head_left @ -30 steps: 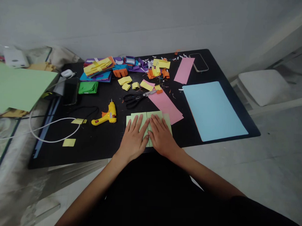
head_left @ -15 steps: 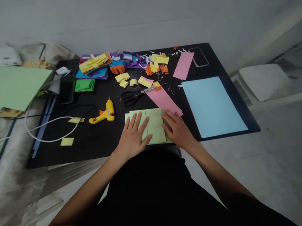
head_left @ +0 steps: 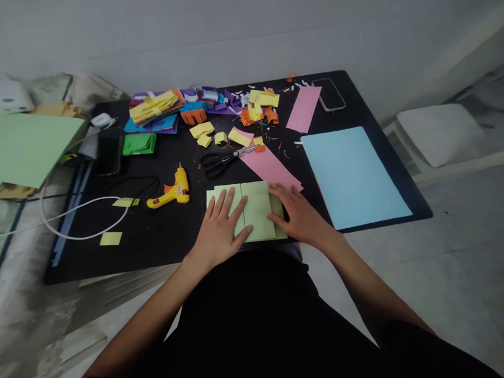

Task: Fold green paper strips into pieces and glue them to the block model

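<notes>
Pale green folded paper (head_left: 257, 211) lies at the front edge of the black table, with two flaps meeting at a dark seam. My left hand (head_left: 221, 224) rests flat on its left part, fingers spread. At the paper's right side is my right hand (head_left: 299, 213), its fingers apart and the fingertips touching the right flap's edge. Just beyond the paper are black-handled scissors (head_left: 224, 160) and a pink paper strip (head_left: 272, 166). A yellow glue gun (head_left: 174, 190) lies to the left of my left hand.
Light blue sheets (head_left: 355, 177) lie on the right of the black table (head_left: 166, 235). Folded coloured papers (head_left: 155, 109) and scraps line the back. A phone (head_left: 329, 95) lies far right. A white cable (head_left: 78, 237) loops at left, near a large green sheet (head_left: 24, 145).
The view has shifted very slightly. My right hand's fingers have moved a little at the paper's right edge, while my left hand stays flat in place.
</notes>
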The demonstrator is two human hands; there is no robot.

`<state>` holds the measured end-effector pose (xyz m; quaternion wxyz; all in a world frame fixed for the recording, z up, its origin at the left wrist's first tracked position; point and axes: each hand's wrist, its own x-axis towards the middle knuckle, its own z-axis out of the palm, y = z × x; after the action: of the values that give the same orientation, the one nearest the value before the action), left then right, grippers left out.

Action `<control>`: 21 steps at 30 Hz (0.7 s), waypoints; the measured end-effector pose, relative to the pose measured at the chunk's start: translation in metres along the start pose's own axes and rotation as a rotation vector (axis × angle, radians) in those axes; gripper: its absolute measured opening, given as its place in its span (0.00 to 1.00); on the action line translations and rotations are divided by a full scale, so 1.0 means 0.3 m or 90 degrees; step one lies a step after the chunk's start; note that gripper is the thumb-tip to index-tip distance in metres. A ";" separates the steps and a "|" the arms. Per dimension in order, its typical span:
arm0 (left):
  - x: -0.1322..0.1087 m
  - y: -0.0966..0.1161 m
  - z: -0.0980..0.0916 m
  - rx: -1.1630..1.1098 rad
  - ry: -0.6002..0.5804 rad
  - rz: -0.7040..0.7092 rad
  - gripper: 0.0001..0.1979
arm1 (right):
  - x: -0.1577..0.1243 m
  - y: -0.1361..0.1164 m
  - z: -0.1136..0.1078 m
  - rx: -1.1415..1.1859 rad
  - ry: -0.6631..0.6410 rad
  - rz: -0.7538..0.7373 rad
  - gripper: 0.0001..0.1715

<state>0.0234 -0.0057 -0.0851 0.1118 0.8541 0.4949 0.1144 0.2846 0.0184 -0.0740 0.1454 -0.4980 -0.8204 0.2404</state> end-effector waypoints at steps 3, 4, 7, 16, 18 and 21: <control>-0.002 0.000 0.000 -0.001 0.001 0.005 0.36 | 0.003 0.001 -0.011 0.014 -0.019 -0.001 0.41; -0.002 0.000 -0.001 0.002 0.000 0.005 0.36 | 0.003 0.003 -0.013 0.020 -0.021 0.001 0.42; -0.004 0.003 -0.004 0.011 -0.006 0.004 0.35 | 0.004 0.010 -0.021 0.031 -0.020 0.012 0.47; -0.007 0.010 -0.011 0.010 -0.015 0.000 0.36 | 0.021 -0.082 0.008 -0.018 0.067 -0.023 0.51; -0.006 0.010 -0.010 0.013 -0.018 0.001 0.36 | 0.035 -0.127 0.048 -0.044 0.073 -0.051 0.43; -0.006 0.008 -0.008 0.012 -0.019 -0.002 0.38 | 0.054 -0.163 0.111 -0.081 0.038 -0.047 0.37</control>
<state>0.0237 -0.0081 -0.0823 0.1113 0.8557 0.4959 0.0968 0.2247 0.0055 -0.0757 0.1463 -0.4825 -0.8472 0.1671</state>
